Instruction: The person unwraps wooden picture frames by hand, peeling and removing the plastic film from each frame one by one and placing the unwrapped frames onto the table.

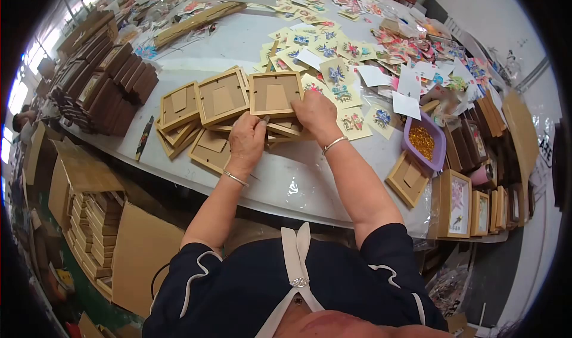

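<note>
My right hand (316,114) grips the right edge of a light wooden picture frame (275,93), which lies back side up with its brown backing board and stand flap showing. At the frame's lower left corner my left hand (247,138) is closed, with a small dark and metallic piece poking out by the thumb; what it is I cannot make out. Just left are more frames of the same kind, one (223,98) leaning on the pile and another (179,105) beside it. Further frames lie beneath, partly hidden by my hands.
A utility knife (144,138) lies near the table's left edge. Stacked dark frames (101,87) stand at left, above an open carton (89,177) of frames. Cream cards with flower designs (333,73) spread behind. A purple basin (438,138) of golden bits and upright frames (456,204) are right.
</note>
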A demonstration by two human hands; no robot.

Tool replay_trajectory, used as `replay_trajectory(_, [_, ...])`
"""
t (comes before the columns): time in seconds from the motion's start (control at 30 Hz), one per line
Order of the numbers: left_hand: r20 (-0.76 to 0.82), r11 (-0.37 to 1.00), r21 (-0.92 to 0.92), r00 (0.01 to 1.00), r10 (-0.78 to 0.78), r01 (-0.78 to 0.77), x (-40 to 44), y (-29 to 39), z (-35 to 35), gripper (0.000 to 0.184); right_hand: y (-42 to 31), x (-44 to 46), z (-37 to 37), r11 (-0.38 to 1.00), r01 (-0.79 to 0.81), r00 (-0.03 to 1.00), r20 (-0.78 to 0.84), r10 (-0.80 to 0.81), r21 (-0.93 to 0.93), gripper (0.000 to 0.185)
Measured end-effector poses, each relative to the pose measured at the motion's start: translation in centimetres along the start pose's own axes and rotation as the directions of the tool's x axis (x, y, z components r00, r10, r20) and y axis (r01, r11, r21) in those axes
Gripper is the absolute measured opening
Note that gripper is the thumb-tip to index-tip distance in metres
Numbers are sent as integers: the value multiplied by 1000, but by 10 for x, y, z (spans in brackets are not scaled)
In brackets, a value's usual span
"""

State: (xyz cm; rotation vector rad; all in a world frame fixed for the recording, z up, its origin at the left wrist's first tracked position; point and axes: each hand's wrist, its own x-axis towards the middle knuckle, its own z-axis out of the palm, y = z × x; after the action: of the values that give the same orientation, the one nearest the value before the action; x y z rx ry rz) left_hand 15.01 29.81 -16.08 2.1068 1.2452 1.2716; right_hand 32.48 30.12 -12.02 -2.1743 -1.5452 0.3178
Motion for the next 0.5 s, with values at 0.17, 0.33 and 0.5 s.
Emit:
replay_trajectory(0.17, [8, 988, -28, 988, 155, -154, -21, 21, -12, 6, 27, -42, -4, 960, 11, 991, -130, 26, 279, 30])
replay_trajectory(0.33, [164, 914, -99, 900, 405, -393, -79, 56, -6, 4, 81, -165, -29, 927, 38, 957, -281, 74, 373, 17])
replay_trajectory(0.5, [477, 859, -241, 716, 509, -451, -120, 60, 20, 7, 130, -218, -12, 961, -137, 950, -243, 196, 240, 18])
